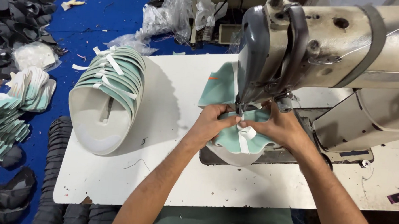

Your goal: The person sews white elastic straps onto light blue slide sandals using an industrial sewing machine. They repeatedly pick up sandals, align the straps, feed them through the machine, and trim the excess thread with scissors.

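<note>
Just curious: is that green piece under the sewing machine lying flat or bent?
Bent: the green piece curves up over its white underside, pinched between both hands' fingers at the needle.

Sewing machine head [272,52] above fingers [228,119]

Bench [170,177]: white, smudged, with dark thread bits. Shoe piece [234,139] under the fingers: mint green with a white strap and pale grey underside. Stack of pieces [112,84] at 9 o'clock from it: mint green edges, white tabs, off-white lining. Sewing machine [334,46] at 1 o'clock: cream body, grey face plate. Floor [92,20]: bright blue. Heaps [17,8] at 10 o'clock: black.
</note>
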